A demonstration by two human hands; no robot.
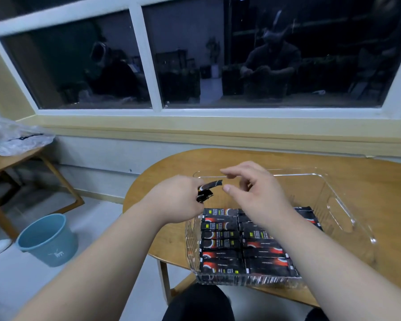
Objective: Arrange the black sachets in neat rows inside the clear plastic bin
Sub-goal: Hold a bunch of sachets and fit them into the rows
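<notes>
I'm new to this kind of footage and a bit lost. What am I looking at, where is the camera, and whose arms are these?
There is no machine here. These are a person's two bare arms, filmed by one wide-angle camera worn on their head and looking forward and down, which is why the arms come in from the bottom. A wooden table holds a clear plastic bin. In the near part of the bin, black sachets lie in neat rows; the far part is bare. The left hand grips a small bunch of sachets above the bin. The right hand is open and holds nothing, with its thumb and fingers reaching toward that bunch. A blue bucket stands on the floor to the left.
</notes>
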